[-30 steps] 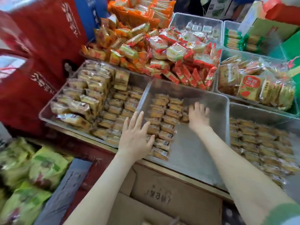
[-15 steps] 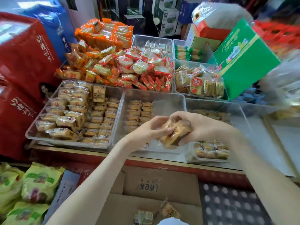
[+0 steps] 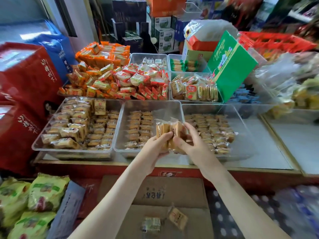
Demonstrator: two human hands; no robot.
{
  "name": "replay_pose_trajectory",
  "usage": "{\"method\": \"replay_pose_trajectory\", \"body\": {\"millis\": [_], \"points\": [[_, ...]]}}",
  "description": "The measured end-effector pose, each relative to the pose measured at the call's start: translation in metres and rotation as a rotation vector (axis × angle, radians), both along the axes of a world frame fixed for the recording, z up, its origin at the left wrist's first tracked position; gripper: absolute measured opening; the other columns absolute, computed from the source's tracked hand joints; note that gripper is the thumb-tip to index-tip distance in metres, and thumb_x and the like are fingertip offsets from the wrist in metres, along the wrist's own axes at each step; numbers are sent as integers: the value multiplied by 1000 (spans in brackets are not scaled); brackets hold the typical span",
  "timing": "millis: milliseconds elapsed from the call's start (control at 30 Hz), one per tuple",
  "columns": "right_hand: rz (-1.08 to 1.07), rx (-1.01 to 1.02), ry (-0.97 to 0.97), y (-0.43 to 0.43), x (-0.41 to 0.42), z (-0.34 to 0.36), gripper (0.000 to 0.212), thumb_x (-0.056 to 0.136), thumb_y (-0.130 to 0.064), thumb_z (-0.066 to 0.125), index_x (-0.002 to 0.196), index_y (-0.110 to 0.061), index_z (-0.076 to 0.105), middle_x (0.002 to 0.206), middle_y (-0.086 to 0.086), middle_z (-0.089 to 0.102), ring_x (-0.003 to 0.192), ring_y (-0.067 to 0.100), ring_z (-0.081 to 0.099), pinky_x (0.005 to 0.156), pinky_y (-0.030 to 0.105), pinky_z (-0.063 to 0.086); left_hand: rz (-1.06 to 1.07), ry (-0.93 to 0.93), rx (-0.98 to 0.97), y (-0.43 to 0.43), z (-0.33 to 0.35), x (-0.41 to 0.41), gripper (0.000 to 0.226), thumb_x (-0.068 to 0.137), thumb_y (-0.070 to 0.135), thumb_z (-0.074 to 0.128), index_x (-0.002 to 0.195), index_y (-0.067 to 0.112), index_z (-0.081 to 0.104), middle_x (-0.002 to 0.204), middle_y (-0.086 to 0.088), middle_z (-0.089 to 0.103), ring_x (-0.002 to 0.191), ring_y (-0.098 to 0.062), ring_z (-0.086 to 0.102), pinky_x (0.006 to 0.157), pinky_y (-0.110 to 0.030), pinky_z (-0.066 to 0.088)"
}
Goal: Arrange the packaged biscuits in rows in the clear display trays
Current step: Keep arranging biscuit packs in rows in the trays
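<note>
L hand [image 3: 152,150], R hand [image 3: 192,146] grip pkts [image 3: 164,129] over tray [image 3: 162,106] (carton [image 3: 155,188] below).

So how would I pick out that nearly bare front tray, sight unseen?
On the counter, three clear trays form the front row. Take the middle tray. Its neighbours are fuller; it holds only two rows of biscuits at its left, the rest bare.

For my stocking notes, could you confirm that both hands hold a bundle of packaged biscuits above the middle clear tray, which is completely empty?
Not quite. In the head view the middle clear tray already holds two rows of biscuits along its left side. The left hand and right hand do hold the biscuit bundle above it.
</note>
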State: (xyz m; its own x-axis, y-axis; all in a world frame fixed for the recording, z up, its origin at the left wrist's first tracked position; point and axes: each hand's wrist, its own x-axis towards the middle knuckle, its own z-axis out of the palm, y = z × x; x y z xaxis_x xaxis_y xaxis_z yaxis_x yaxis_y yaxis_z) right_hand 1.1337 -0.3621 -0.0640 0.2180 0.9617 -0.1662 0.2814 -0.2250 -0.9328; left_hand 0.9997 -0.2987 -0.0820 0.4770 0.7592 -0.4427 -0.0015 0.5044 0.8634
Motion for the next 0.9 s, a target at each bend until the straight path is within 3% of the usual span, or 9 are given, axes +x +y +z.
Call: {"method": "replay_pose_trajectory", "body": {"millis": [67,167,200,300,400,533,667,800,900], "points": [[0,26,-106,-4,0,-1,75,89,-40,65,149,-40,20,144,-8,43,130,13,44,106,29,39,8,-6,33,-6,4,2,22,95,32,59,108,17,69,92,3,76,88,-10,69,86,-24,49],[-78,130,-295,-7,4,-3,82,86,-30,72,149,-30,19,137,-1,47,115,11,49,87,10,42,117,40,64,-10,8,0,18,95,28,61,108,16,65,94,0,76,88,-11,71,83,-25,54],[-110,174,-355,-7,6,-4,85,85,-28,74,150,-24,19,138,2,46,116,12,49,87,10,43,178,68,90,-11,8,-2,20,95,26,63,112,15,61,99,-2,74,89,-12,71,82,-27,57],[-158,285,-534,-7,11,-6,88,82,-27,76,150,-14,23,141,9,41,127,21,44,100,31,47,305,127,214,-15,7,-7,55,92,19,66,135,17,32,116,-6,62,101,-18,67,87,-41,58],[-161,406,-655,-10,10,-8,81,78,-25,80,144,-9,34,130,12,48,119,20,47,94,29,47,292,100,290,-24,8,-7,76,93,15,65,145,31,13,113,1,63,105,-15,64,91,-41,56],[-113,518,-806,-14,9,-11,76,75,-18,81,139,-4,43,125,14,54,116,20,42,97,38,47,267,26,239,-34,10,-5,41,91,20,67,126,16,47,115,-5,68,100,-14,68,80,-30,59],[-99,504,-885,-17,8,-8,80,78,-23,79,144,-6,39,127,13,54,113,20,38,96,42,48,242,-48,207,-47,13,1,59,66,46,74,114,22,50,115,-4,64,100,-13,65,72,-22,54],[164,454,-757,-27,0,-2,92,83,-27,75,154,-16,18,135,10,46,123,19,38,103,28,36,212,-14,216,-48,9,10,63,71,36,85,121,19,50,117,-8,64,103,-17,66,74,-24,55],[355,236,-508,-33,14,12,87,89,-39,66,154,-34,8,137,-10,36,127,6,33,105,23,30,184,103,256,-42,8,4,48,78,25,81,117,17,53,112,-9,67,96,-19,70,75,-30,60]]}}
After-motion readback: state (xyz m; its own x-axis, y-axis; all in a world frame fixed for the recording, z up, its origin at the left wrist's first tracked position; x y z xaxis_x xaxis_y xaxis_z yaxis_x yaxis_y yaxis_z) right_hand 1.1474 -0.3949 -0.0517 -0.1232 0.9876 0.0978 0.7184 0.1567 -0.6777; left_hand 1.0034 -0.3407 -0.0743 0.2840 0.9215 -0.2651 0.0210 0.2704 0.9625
